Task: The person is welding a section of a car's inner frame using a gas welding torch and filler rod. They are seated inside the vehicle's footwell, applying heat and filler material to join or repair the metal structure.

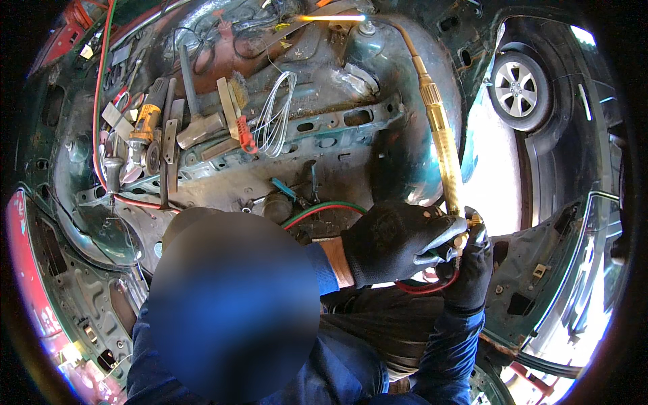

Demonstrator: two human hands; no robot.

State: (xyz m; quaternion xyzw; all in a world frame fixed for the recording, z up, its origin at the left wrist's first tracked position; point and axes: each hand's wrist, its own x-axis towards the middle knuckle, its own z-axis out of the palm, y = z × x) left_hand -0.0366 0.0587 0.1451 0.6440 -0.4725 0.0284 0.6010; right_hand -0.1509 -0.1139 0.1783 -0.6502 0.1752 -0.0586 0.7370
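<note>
A brass gas torch (443, 145) stands nearly upright, its thin tip bent over to the left at the top. A bright yellow-orange flame (331, 18) streams leftward from the tip. Low down, my gloved right hand (472, 266) is closed around the torch's base beside the brass valve knobs. From the left, my black-gloved left hand (391, 243) reaches across, its fingers closed at the valve end of the torch. A red hose (428, 289) curves beneath my hands. A red and green hose pair (324, 208) runs behind my left wrist.
On the green car body at left lie a yellow angle grinder (146, 123), a hammer (201, 129), a wire brush (237, 91), red-handled pliers (246, 133) and coiled wire (275, 115). A dark car's wheel (518, 88) stands at right. A blurred patch covers the lower left.
</note>
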